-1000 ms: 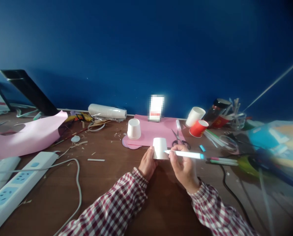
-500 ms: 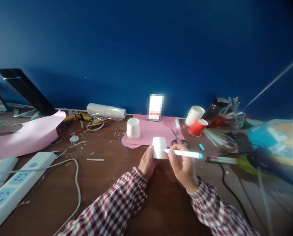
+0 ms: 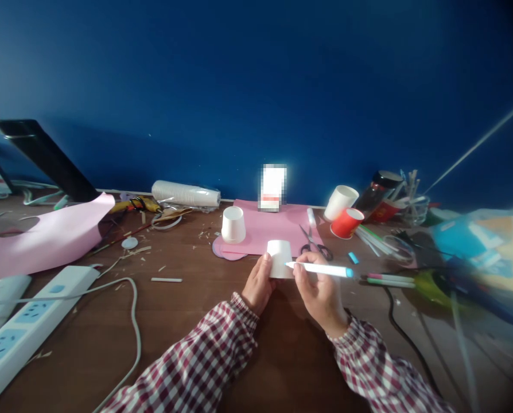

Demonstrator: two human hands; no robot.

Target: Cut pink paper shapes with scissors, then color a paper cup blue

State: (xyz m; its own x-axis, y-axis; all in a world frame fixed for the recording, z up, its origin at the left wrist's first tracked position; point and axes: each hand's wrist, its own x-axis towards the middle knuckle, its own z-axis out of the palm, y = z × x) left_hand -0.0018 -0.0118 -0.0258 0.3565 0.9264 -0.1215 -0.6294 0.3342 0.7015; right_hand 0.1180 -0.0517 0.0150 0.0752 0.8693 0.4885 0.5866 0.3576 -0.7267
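A small white paper cup (image 3: 280, 258) is gripped by my left hand (image 3: 259, 285), thumb on its near side. My right hand (image 3: 321, 295) pinches a white marker with light blue ends (image 3: 327, 269). The marker's tip points left at the cup's lower right side; whether it touches cannot be made out. Just behind lies a pink sheet of paper (image 3: 271, 229). On it are dark-handled scissors (image 3: 312, 244) and, at its left side, another white paper cup (image 3: 233, 225). A light blue marker cap (image 3: 353, 257) rests to the right.
At the left are a white power strip (image 3: 41, 312) with its cord and a curled pink sheet (image 3: 54, 235). Stacked cups (image 3: 186, 195) lie along the blue wall. A red cup (image 3: 346, 222), a dark jar (image 3: 379, 192) and several markers (image 3: 389, 280) stand or lie at the right.
The marker and my right hand have shifted very slightly to the left. My left hand and the cup stay in nearly the same place.
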